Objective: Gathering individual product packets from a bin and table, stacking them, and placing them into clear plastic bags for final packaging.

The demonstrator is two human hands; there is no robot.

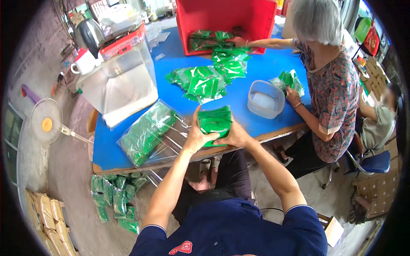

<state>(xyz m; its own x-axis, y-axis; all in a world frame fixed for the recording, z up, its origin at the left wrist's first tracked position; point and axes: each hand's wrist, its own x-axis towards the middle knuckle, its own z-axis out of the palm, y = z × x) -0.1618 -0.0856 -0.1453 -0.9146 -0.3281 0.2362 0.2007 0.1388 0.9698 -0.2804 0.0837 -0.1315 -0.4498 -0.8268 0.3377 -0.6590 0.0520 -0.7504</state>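
Between my two hands I grip a thick stack of green packets (215, 121) at the front edge of the blue table. My left hand (197, 135) closes on its left side, thumb across the near face. From the right, my right hand (237, 133) presses against the other side. Left of the stack lies a clear plastic bag (147, 132) filled with green packets, its loose end reaching toward my left wrist. Beyond my hands spreads a loose pile of green packets (203, 83).
A red bin (226, 25) on its side holds more packets. A clear tub (265, 99) stands right of my hands. A co-worker (329, 94) reaches into the bin and holds packets. Left are a plastic box (128, 81) and a fan (46, 123); bagged packets (117, 194) lie on the floor.
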